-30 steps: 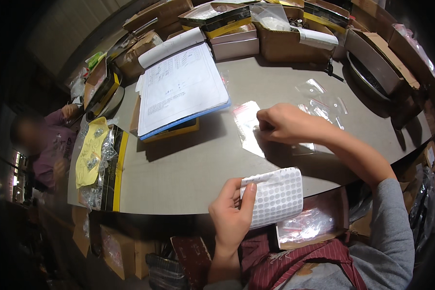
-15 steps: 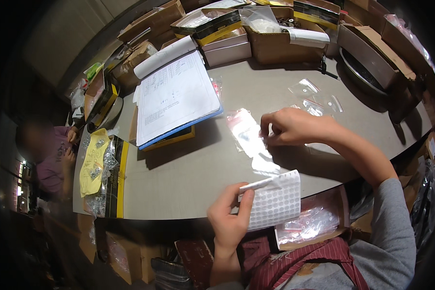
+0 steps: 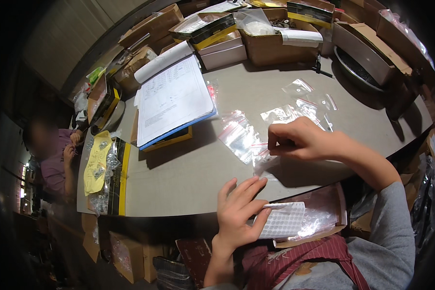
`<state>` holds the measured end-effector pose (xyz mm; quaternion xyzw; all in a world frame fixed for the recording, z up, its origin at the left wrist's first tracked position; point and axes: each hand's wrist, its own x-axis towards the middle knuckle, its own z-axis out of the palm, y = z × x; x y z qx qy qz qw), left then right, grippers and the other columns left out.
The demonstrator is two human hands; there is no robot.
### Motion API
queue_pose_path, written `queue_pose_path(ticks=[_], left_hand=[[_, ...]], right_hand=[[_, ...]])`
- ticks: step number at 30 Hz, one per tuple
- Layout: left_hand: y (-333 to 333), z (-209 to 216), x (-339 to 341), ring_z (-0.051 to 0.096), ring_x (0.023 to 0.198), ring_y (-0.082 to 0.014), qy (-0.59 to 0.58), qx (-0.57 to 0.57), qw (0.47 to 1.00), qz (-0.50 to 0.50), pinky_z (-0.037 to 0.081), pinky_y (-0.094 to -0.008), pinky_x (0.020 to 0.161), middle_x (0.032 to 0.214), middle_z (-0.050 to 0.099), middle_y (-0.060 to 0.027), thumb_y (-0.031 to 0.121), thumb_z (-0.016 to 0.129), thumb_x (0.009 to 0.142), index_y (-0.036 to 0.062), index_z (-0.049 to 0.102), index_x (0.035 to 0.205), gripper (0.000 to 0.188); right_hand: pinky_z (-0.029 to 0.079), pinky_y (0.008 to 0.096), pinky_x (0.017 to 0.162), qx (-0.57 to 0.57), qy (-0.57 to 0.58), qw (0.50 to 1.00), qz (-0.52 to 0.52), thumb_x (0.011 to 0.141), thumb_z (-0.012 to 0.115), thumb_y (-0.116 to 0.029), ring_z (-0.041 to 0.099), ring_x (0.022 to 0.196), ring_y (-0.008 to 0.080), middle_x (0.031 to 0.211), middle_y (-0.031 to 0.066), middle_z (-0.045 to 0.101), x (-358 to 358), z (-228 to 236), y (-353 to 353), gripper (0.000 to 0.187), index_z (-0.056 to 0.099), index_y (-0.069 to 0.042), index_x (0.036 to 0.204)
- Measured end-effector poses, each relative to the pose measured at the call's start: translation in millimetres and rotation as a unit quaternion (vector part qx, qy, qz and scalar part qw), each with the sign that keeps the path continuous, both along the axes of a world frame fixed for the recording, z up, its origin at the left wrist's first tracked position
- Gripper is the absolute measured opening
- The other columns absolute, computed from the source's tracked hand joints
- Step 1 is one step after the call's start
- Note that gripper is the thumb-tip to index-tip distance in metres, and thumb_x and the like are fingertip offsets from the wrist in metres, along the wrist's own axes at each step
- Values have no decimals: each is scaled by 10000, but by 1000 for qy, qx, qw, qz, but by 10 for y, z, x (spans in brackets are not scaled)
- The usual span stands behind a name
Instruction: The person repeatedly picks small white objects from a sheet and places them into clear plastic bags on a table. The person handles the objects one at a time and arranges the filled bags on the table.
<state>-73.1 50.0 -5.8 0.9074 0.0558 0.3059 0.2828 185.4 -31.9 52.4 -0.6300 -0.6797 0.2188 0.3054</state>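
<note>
My left hand (image 3: pixel 239 210) keeps a sheet of round grey-white stickers (image 3: pixel 286 220) between thumb and index finger. Its other fingers stretch out toward a small clear zip bag (image 3: pixel 262 162) on the table. At the far right side of that bag, my right hand (image 3: pixel 302 139) is closed in a pinch; anything between its fingertips is hidden. More flat zip bags (image 3: pixel 238 137) with red seal lines lie just left of the right hand. Beyond it are other clear bags (image 3: pixel 302 107), some with small ring-shaped parts.
A clipboard with papers (image 3: pixel 174 104) rests on a box at left. An open carton (image 3: pixel 319 220) of filled bags sits by my lap. Boxes (image 3: pixel 222 53) and a round pan (image 3: pixel 355 70) line the back. A yellow-edged box (image 3: pixel 116 179) stands near another person (image 3: pixel 58 157).
My left hand has spread its fingers toward the bag, and the sticker sheet has tipped lower over the carton. My right hand has shifted slightly right and nearer, uncovering bags.
</note>
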Motion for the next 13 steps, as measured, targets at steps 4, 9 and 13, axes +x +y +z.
queue_pose_path(ticks=[4, 9, 13], left_hand=[[-64, 72, 50, 644, 1151, -341, -48, -56, 996, 42, 388, -457, 1080, 1195, 722, -191, 130, 784, 698, 17, 748, 862, 202], [-163, 2, 202, 680, 991, -300, -53, -139, 987, 61, 512, -366, 876, 1019, 731, -113, -10, 747, 807, 16, 728, 941, 138], [-199, 49, 230, 683, 978, -290, -62, -123, 989, 59, 510, -369, 886, 989, 737, -99, -1, 750, 805, 19, 731, 948, 146]], right_hand=[[482, 418, 596, 98, -47, 994, 17, 844, 685, -83, 641, 675, 350, 752, 142, 625, -14, -154, -240, 180, 587, -61, 993], [473, 400, 573, 74, -33, 997, 15, 876, 705, -147, 625, 605, 312, 661, 117, 583, -139, -32, -358, 222, 604, -60, 1053], [468, 447, 606, -123, -25, 992, -4, 914, 704, -452, 627, 586, 254, 615, 113, 582, 87, 29, -247, 568, 572, -88, 1329]])
